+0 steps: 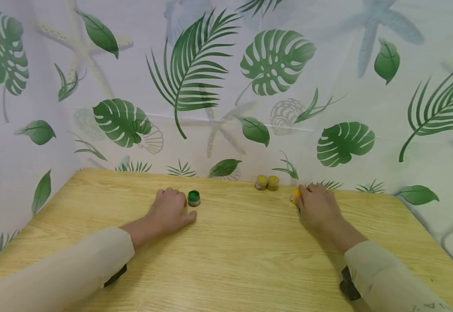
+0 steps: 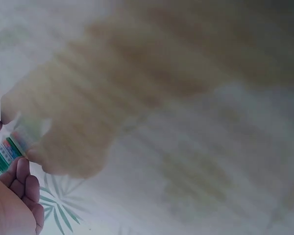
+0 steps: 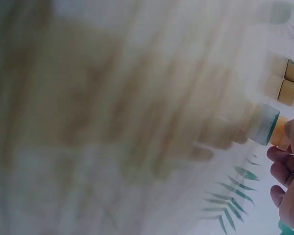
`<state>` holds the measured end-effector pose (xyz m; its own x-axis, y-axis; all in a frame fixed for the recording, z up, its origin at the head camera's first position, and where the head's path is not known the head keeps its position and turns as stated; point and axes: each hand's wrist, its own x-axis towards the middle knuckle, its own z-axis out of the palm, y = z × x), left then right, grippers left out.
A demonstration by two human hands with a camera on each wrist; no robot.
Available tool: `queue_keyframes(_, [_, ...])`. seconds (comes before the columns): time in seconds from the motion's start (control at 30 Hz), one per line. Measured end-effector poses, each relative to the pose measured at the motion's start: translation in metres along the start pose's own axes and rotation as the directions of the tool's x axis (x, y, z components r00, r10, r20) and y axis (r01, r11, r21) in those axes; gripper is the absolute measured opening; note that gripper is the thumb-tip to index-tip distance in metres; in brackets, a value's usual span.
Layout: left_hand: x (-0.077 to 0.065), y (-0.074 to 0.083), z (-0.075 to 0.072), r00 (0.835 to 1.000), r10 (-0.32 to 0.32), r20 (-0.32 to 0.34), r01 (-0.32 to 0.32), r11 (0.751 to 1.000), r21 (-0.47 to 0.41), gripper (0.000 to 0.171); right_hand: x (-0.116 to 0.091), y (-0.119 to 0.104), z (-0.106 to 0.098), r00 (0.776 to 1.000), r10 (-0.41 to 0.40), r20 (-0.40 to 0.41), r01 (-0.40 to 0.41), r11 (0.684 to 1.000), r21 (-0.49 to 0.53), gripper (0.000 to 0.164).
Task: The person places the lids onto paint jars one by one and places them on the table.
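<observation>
In the head view my left hand [image 1: 169, 211] rests on the table just left of a small jar of green paint [image 1: 193, 198]. The index finger is right beside the jar, while the thumb sticks out in front, apart from it. The left wrist view shows the jar [image 2: 11, 148] between thumb and loosely bent fingers [image 2: 23, 177]. Farther right, my right hand [image 1: 320, 206] holds a small jar with orange-yellow paint [image 1: 296, 196] at the table's back. Fingertips pinch the orange part [image 3: 280, 132] in the right wrist view; the palm hides the rest.
Two small yellow paint jars [image 1: 267, 183] stand side by side at the back edge, left of my right hand. The wood-grain table [image 1: 226, 255] ends against a leaf-patterned cloth [image 1: 218, 95] hanging behind it. Dark wrist straps [image 1: 350, 284] show under both sleeves.
</observation>
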<state>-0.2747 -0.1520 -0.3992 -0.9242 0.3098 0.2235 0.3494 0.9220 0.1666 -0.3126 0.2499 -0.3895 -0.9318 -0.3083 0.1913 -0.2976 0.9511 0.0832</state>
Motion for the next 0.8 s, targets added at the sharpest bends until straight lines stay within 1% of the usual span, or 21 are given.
queue_keyframes(0.13, [0.01,-0.002,0.002,1.0,-0.024,-0.006,0.024,0.999,0.024,0.04,-0.001,0.004,-0.003,0.999,0.033,-0.042,-0.035,0.998,-0.044,0.042])
queue_keyframes(0.2, [0.013,-0.003,0.003,1.0,-0.025,-0.011,0.025,0.999,0.023,0.041,-0.001,0.005,-0.004,0.997,0.064,-0.046,-0.066,0.997,-0.037,0.039])
queue_keyframes(0.3, [0.016,-0.004,0.005,0.999,-0.032,-0.009,0.032,0.999,-0.005,0.04,-0.004,0.004,-0.006,0.992,0.124,-0.007,-0.124,0.992,0.002,0.041])
queue_keyframes(0.4, [0.017,-0.003,0.005,0.999,-0.045,-0.006,0.045,0.999,-0.029,0.038,-0.009,-0.001,-0.008,0.985,0.165,0.054,-0.167,0.986,0.03,0.05])
queue_keyframes(0.53, [0.019,-0.003,0.006,0.998,-0.057,-0.005,0.056,0.997,-0.043,0.036,-0.018,-0.008,-0.009,0.98,0.158,0.12,-0.161,0.987,0.015,0.064])
queue_keyframes(0.6, [0.019,-0.003,0.007,0.998,-0.056,-0.003,0.055,0.997,-0.047,0.035,-0.021,-0.012,-0.01,0.978,0.154,0.142,-0.159,0.987,0.026,0.066])
queue_keyframes(0.67, [0.02,-0.002,0.007,0.998,-0.056,-0.001,0.056,0.997,-0.052,0.035,-0.025,-0.016,-0.011,0.976,0.152,0.156,-0.164,0.984,0.064,0.059])
queue_keyframes(0.8, [0.021,-0.002,0.009,0.998,-0.061,-0.006,0.06,0.996,-0.067,0.034,-0.028,-0.02,-0.013,0.978,0.136,0.157,-0.154,0.982,0.107,0.036])
